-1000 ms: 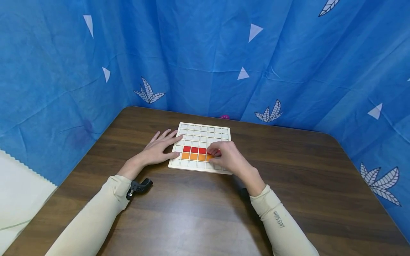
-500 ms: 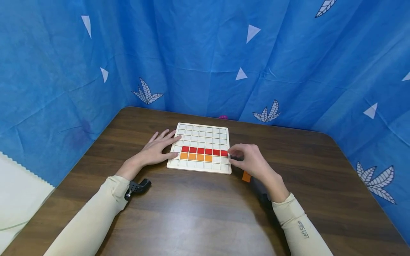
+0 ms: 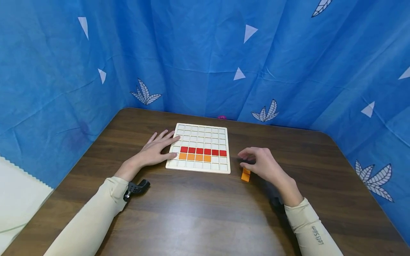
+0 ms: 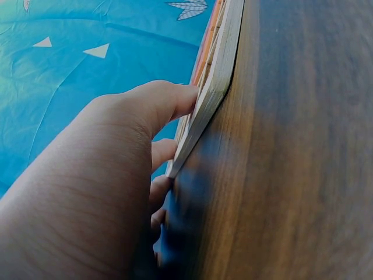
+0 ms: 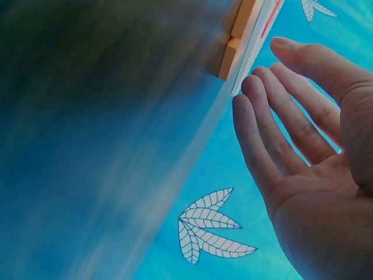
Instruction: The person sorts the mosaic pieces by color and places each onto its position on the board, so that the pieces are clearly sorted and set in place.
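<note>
A square pale wooden board (image 3: 201, 134) with a grid of cells lies on the table. One row holds several red tiles (image 3: 207, 151); the row nearer me holds several orange tiles (image 3: 190, 156). My left hand (image 3: 155, 151) rests at the board's left side, fingers spread, with the thumb and index tips on its border. The left wrist view shows the thumb (image 4: 178, 100) against the board's edge. Right of the board, my right hand (image 3: 262, 164) hovers by loose orange tiles (image 3: 245, 177), partly covering them. Its fingers bend gently with nothing between them in the right wrist view.
The brown wooden table (image 3: 192, 209) extends around the board on every side. A blue patterned curtain (image 3: 198, 60) hangs behind and beside it. A black wrist mount (image 3: 137, 187) juts from the left sleeve, just above the tabletop.
My right hand has moved right, off the board, to beside the loose orange tiles, uncovering the right ends of the red and orange rows. The left hand has stayed at the board's side.
</note>
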Motion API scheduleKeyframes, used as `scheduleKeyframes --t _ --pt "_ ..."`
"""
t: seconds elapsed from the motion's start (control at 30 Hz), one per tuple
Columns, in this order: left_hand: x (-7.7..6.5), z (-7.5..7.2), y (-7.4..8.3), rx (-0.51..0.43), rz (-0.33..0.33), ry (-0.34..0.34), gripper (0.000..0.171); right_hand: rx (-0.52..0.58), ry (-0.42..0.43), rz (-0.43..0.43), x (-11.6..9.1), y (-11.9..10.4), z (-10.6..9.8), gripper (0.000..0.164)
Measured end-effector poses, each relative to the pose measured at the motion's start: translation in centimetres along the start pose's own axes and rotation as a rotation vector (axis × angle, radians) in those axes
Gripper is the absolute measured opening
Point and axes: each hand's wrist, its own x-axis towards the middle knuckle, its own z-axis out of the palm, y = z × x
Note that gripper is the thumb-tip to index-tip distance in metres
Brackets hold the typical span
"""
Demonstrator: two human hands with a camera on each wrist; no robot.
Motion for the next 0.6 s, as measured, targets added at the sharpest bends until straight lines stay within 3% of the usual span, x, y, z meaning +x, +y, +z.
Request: scheduleKeyframes --t 0.6 --pt "0.0 -0.1 0.0 0.000 0.000 0.002 0.077 0.012 -0.127 0.016 -1.6 1.7 -0.6 0.038"
